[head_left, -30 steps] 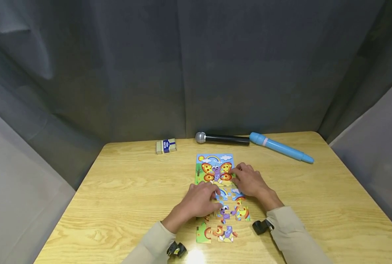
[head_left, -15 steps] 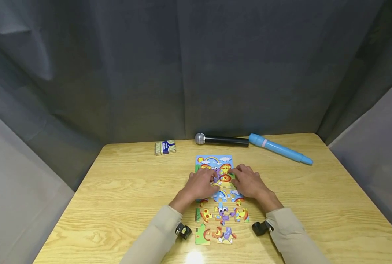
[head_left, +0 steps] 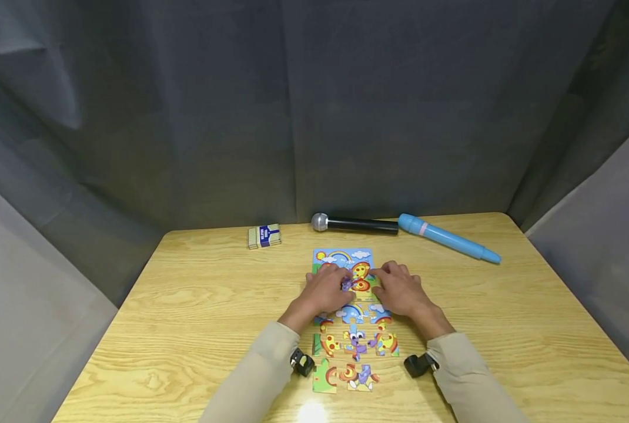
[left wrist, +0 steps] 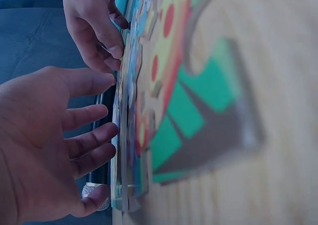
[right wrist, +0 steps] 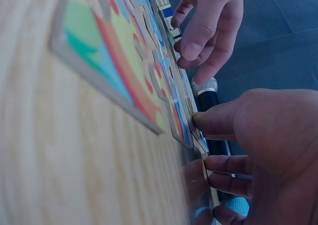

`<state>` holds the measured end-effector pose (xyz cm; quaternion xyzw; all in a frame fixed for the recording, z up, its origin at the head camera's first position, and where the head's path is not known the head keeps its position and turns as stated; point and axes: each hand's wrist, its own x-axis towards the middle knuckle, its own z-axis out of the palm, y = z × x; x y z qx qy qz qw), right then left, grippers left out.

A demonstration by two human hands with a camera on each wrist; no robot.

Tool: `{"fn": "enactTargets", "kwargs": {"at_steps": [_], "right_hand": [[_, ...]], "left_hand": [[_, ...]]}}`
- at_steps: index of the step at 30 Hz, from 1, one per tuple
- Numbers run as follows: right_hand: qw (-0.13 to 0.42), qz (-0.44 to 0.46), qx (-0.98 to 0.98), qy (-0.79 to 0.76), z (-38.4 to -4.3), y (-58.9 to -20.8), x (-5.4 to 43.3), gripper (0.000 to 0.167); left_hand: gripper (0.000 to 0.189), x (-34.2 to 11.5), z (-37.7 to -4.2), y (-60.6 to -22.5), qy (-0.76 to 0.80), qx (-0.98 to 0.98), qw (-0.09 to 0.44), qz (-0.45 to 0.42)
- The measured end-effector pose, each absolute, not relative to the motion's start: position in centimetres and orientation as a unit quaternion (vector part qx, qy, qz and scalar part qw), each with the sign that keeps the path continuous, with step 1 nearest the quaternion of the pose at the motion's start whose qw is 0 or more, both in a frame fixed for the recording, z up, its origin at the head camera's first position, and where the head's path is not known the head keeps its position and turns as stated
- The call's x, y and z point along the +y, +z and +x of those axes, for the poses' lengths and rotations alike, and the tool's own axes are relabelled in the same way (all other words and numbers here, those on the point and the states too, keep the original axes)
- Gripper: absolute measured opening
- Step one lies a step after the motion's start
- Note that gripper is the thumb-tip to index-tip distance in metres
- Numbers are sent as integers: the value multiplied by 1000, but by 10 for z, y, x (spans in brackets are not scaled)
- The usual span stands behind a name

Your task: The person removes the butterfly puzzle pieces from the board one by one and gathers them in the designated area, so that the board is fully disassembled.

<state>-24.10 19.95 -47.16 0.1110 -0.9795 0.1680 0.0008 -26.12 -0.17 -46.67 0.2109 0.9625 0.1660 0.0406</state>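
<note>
A picture board (head_left: 359, 255) printed with a butterfly, sun and rainbow lies flat on the table. My left hand (head_left: 329, 289) lies over its left and middle part, hiding much of the butterfly. In the left wrist view its fingers are spread and slightly bent, fingertips at the board, with nothing held. My right hand (head_left: 401, 291) touches the board's right edge with thumb and fingers; the right wrist view shows the thumb (right wrist: 216, 120) against it. Below the board, loose jigsaw pieces (head_left: 355, 343) lie in rows, among them a green corner piece (head_left: 324, 379) and a yellow wing piece (head_left: 387, 345).
A black microphone (head_left: 362, 225) with a silver head lies behind the board. Beside it on the right is a large blue pen-shaped object (head_left: 449, 239). A small striped pack with a blue label (head_left: 264, 236) lies to the left. Grey curtains (head_left: 230, 117) hang behind the wooden table (head_left: 214, 305).
My left hand has moved up and right from above the loose pieces onto the picture board, uncovering the pieces at left. The right hand has stayed at the board's right edge.
</note>
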Motion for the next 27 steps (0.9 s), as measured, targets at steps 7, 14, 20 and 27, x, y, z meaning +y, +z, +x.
{"fn": "enactTargets", "kwargs": {"at_steps": [7,14,20,27], "right_hand": [[-6,105,-981,166,-241,-472,201,42],[-3,113,-980,163,-240,-472,204,41],[-7,116,-980,161,-241,-472,203,41],[-3,117,-981,154,-240,-471,204,41]], "left_hand": [[46,5,-263,-464,142,966,65,207],[40,9,-265,-464,155,965,77,198],[37,11,-267,-465,179,962,80,191],[36,13,-268,-466,213,953,64,206]]}}
